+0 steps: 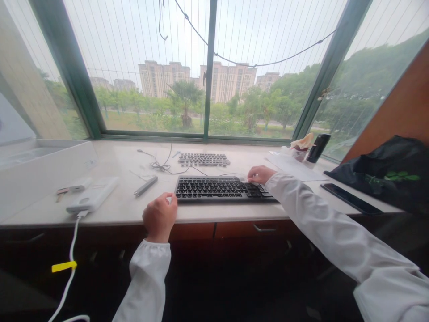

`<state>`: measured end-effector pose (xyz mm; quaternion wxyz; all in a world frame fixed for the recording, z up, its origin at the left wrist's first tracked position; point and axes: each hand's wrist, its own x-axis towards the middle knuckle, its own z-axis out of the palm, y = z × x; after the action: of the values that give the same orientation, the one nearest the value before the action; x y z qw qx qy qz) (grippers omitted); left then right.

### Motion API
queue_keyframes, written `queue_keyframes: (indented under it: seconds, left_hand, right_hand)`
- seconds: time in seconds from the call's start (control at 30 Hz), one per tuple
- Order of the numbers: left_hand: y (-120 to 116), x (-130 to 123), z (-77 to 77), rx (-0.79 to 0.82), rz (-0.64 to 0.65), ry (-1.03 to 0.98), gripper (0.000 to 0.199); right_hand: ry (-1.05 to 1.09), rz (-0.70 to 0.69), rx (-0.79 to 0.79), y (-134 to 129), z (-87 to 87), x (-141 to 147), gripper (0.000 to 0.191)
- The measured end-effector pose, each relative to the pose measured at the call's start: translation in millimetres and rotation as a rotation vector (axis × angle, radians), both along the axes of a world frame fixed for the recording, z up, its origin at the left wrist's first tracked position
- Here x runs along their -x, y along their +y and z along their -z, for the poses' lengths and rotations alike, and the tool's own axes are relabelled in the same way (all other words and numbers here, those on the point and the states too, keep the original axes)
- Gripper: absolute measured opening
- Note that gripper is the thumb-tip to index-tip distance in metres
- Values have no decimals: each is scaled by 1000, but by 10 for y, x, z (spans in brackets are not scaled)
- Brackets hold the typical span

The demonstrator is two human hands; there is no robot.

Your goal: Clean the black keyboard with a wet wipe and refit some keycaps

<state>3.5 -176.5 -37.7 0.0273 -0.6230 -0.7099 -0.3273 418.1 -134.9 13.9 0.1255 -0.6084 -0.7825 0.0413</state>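
Note:
A black keyboard lies near the front edge of the white counter. Its main section shows bare key positions. My left hand is at the keyboard's left end, fingers curled, thumb and forefinger pinched at its corner. Over the right part of the keyboard, my right hand has its fingers pressed together around something whitish, too small to make out. Behind the keyboard, loose keycaps are laid out in rows. A thin cable lies coiled to their left.
A grey pen-like tool, a white power strip and a white box are on the left. Toward the right are papers, a black cylinder, a phone and a black bag. Windows stand behind.

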Motion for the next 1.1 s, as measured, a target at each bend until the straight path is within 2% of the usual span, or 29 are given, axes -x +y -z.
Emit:
queue_keyframes:
  seconds: [0.13, 0.27, 0.57, 0.83, 1.1]
  left_hand:
    - [-4, -2, 2, -5, 0, -1, 30]
    - [-11, -6, -7, 5, 4, -2, 31]
    - [-18, 2, -12, 4, 4, -1, 29]
    - [-4, -1, 16, -23, -4, 13, 30]
    - [-5, 6, 21, -23, -3, 14, 29]
  right_hand:
    - [77, -45, -15, -69, -41, -19, 30]
    - [118, -28, -14, -62, -49, 6, 36]
    - [16, 38, -157, 79, 101, 279, 13]
    - [-58, -80, -136, 6, 68, 338, 14]
    - [-62, -188, -138, 101, 89, 441, 12]
